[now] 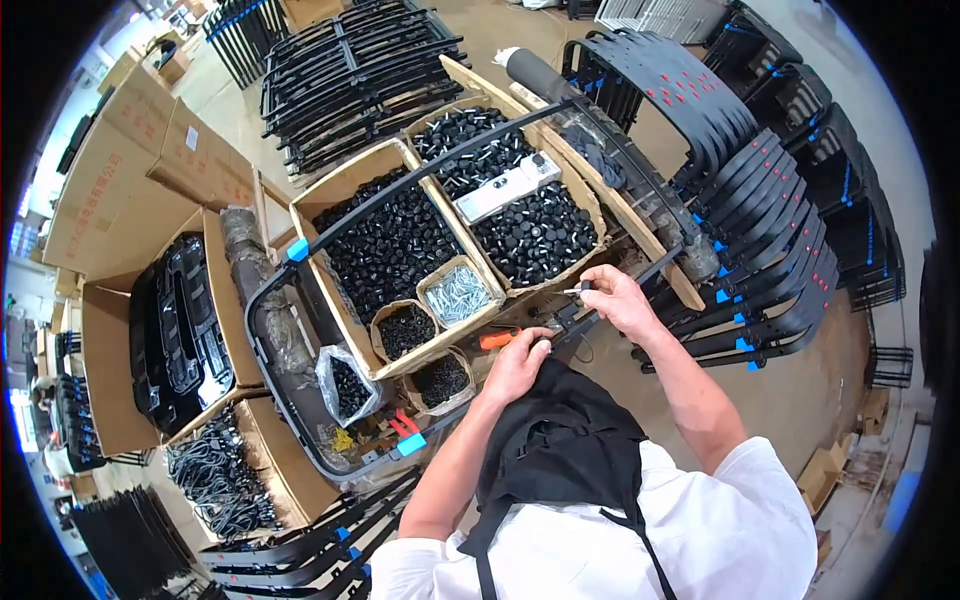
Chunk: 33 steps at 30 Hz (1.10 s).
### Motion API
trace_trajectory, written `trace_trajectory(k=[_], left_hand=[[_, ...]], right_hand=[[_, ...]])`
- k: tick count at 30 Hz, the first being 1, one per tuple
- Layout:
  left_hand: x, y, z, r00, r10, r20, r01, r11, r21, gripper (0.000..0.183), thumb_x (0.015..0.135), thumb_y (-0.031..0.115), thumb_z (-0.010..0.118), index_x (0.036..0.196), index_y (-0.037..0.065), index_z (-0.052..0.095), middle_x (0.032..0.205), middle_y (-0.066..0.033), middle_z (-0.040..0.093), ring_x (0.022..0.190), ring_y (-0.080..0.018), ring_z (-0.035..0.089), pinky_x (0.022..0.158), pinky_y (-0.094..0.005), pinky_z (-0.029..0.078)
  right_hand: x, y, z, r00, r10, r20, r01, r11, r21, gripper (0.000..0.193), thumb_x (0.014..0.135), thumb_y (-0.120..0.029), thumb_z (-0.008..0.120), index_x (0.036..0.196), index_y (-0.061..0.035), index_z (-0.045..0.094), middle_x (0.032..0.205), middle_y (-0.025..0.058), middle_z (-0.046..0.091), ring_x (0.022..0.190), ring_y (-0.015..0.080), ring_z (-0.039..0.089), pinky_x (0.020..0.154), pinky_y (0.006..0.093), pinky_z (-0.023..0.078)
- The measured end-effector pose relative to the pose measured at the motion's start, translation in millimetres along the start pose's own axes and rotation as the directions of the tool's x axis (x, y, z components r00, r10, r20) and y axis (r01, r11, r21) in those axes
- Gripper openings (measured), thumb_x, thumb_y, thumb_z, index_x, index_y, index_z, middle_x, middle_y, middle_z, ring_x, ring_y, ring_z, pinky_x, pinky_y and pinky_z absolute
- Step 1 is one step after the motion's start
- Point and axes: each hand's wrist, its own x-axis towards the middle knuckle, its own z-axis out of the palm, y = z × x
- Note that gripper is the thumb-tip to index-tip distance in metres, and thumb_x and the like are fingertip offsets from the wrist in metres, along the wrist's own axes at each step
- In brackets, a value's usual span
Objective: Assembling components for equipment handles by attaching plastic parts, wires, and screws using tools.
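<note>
- Workshop floor is crowded with boxes (385,245) of black caps, kept near for reach.
- Left hand (520,362) grips the frame (450,160), steadying it.
- Right hand (615,298) pinches a small part (578,290).

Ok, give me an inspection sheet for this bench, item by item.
Surface: wooden bench, crowded.
Job's things: black metal frame lies across the boxes; small part at its near rail.
Clutter: cardboard box of black caps, small box of silver screws, orange-handled tool.
Grippers: left hand on the rail; right hand pinches the small part.
Cables: bundled black cords.
Surroundings: stacked black frames, cartons.
</note>
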Motion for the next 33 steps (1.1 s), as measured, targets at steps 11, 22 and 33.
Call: trace_trajectory(k=[11, 22, 33], left_hand=[[5.9, 19.6, 17.1, 0.98, 0.199, 0.018, -0.198, 0.953, 0.228, 0.039, 0.104, 0.016, 0.066, 0.14, 0.005, 0.06, 0.123, -0.0153, 0.069, 0.114, -0.0266, 0.067, 0.1, -0.0378, 0.052], [-3.4, 32.3, 30.9, 0.993, 0.062, -0.099, -0.036, 0.968, 0.248, 0.027, 0.103, 0.01, 0.059, 0.127, 0.009, 0.071, 0.106, -0.0171, 0.059, 0.109, -0.036, 0.062, 0.102, -0.0422, 0.05], [-16.2, 47.3, 48.8, 0.939, -0.243, -0.245, 0.277, 0.954, 0.117, 0.025, 0.107, 0.016, 0.06, 0.129, 0.009, 0.066, 0.097, -0.0171, 0.075, 0.092, -0.0337, 0.075, 0.081, -0.0442, 0.059]], right_hand=[[34.8, 1.8, -19.7, 0.998, -0.056, 0.039, 0.056, 0.998, -0.016, 0.028, 0.092, -0.008, 0.073, 0.119, -0.0028, 0.066, 0.101, 0.0001, 0.067, 0.084, 0.0075, 0.059, 0.073, 0.0255, 0.049], [147.7, -42.1, -6.2, 0.936, -0.236, 0.262, 0.334, 0.831, -0.445, 0.038, 0.085, -0.011, 0.075, 0.123, -0.0075, 0.073, 0.115, 0.0081, 0.067, 0.09, 0.0203, 0.067, 0.086, 0.0353, 0.057], [341.8, -120.0, 102.9, 0.607, -0.524, 0.598, 0.792, 0.463, -0.398, 0.031, 0.087, -0.012, 0.066, 0.117, -0.0052, 0.068, 0.112, 0.015, 0.066, 0.108, 0.0356, 0.067, 0.096, 0.0432, 0.054]])
